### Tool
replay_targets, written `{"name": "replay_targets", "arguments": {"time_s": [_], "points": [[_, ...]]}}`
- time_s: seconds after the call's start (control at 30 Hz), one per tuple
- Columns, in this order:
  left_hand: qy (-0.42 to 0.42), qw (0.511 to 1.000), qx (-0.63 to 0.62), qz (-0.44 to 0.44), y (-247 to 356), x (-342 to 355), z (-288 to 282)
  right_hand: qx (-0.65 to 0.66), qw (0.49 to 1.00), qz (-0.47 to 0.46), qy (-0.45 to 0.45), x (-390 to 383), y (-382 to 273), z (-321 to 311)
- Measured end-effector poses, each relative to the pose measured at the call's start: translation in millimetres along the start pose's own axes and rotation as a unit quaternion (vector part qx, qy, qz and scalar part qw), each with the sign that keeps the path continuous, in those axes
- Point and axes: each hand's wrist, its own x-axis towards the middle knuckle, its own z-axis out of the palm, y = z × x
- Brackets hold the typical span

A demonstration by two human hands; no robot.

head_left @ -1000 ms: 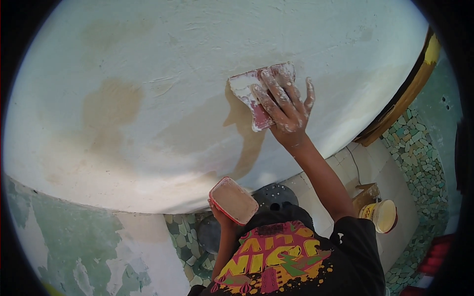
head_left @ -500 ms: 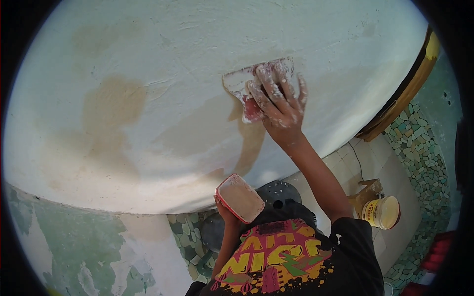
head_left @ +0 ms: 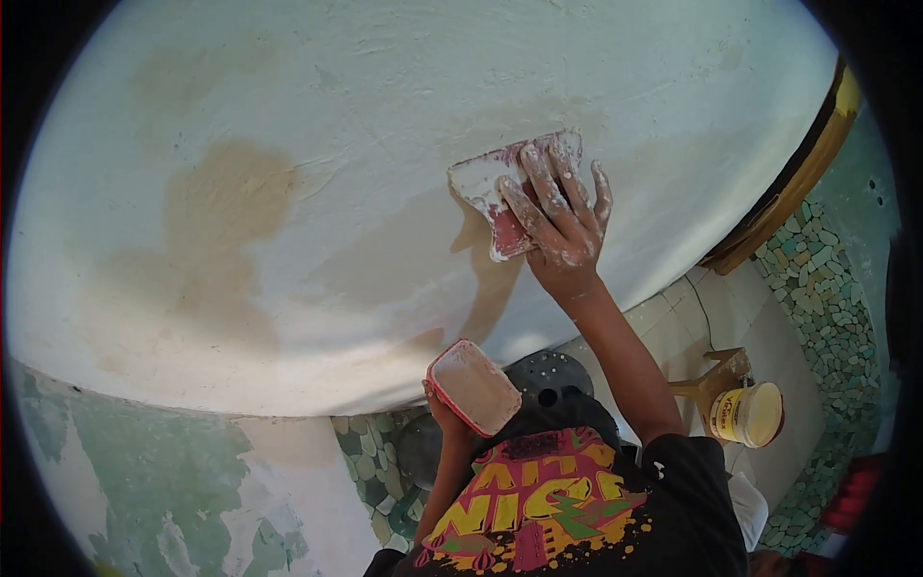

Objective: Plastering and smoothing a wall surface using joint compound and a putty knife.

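My right hand [head_left: 561,213] is closed on a pink scraper [head_left: 511,231] smeared with white paste, its fingers spread over the blade, which lies against the pale curved wall [head_left: 288,115]. Paste coats the fingers and knuckles. Lower down, my left hand [head_left: 444,409] grips the side of a red-rimmed rectangular container [head_left: 478,387] that has a layer of beige paste inside. Brownish damp patches and fine scratch marks show on the wall left of the scraper.
Below the wall are dark perforated footwear [head_left: 553,375], a wooden stool [head_left: 726,365] with a pale bucket [head_left: 750,413] beside it, a thin cable, tiles, and green pebble flooring [head_left: 808,279]. A wooden rim [head_left: 798,183] edges the wall at right; patchy green paint [head_left: 144,481] is at lower left.
The scraper in my right hand moved up and left, then back down and rightward. The container in my left hand has shifted slightly right and up since a second ago.
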Motion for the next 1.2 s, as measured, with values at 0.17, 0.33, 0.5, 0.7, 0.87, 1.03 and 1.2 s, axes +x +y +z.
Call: {"name": "replay_targets", "arguments": {"time_s": [0.17,0.33,0.5,0.7,0.87,1.03,1.2], "points": [[-0.030,0.999,-0.012,0.010,6,3,-5,-0.008,1.000,-0.006,0.008,-1,-7,-16],[-0.105,0.992,-0.064,-0.008,4,9,-4,-0.008,0.999,0.001,0.044,27,2,-7],[0.029,0.997,0.067,0.032,7,18,12,0.000,1.000,0.006,-0.030,-6,-5,-14],[-0.001,0.997,0.078,0.014,16,17,49,-0.001,0.999,0.004,0.037,27,-10,-40],[-0.044,0.993,0.106,0.037,13,23,46,0.016,1.000,-0.010,-0.006,8,2,-6],[-0.015,0.993,0.100,0.055,11,21,47,0.071,0.996,0.018,0.055,21,-7,-32],[-0.028,0.997,0.057,0.046,9,19,62,0.068,0.998,0.000,0.019,18,6,-6]]}}
